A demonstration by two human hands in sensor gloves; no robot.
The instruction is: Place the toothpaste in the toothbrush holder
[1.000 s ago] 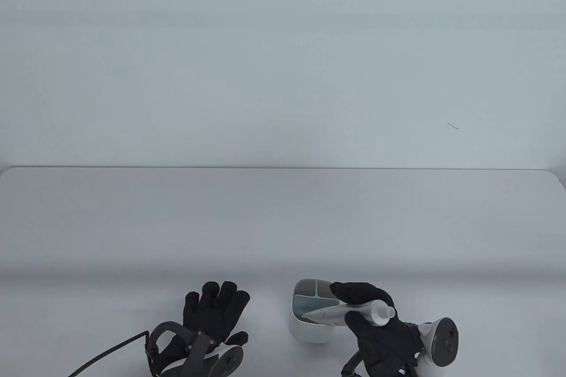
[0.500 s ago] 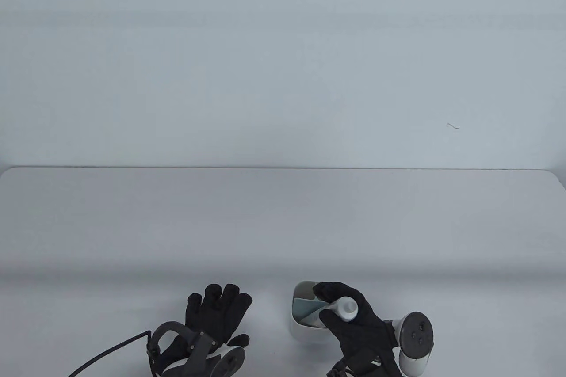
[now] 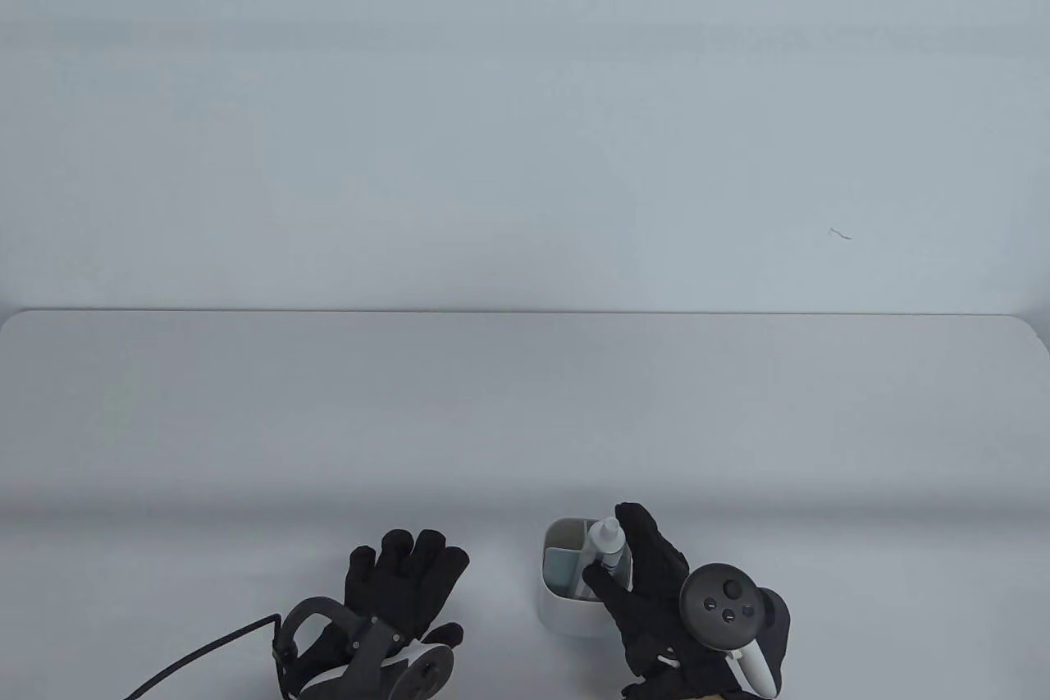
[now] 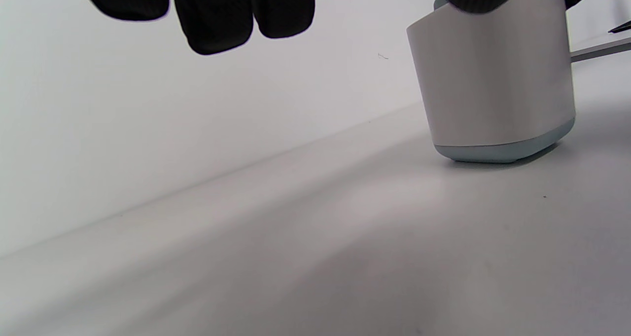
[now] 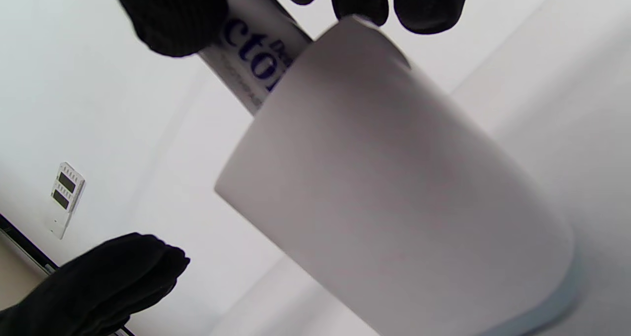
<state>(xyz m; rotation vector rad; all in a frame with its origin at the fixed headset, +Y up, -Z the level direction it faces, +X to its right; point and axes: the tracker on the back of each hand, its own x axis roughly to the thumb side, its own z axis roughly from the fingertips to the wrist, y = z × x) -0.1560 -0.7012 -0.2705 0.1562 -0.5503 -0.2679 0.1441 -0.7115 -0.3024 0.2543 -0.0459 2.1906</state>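
A white toothbrush holder with divided compartments stands near the table's front edge; it also shows in the left wrist view and the right wrist view. My right hand grips a white toothpaste tube that stands cap up with its lower end inside the holder. In the right wrist view the tube with dark blue lettering goes down behind the holder's rim, held between thumb and fingers. My left hand lies flat and spread on the table left of the holder, holding nothing.
A dark cable runs from the left wrist to the bottom left. The table's far edge meets a plain wall. A small white wall device shows in the right wrist view.
My right hand turned the tube from lying slanted across the holder to upright, cap up, with its lower end in a compartment. The wrist tracker swung over the hand. The left hand stayed still.
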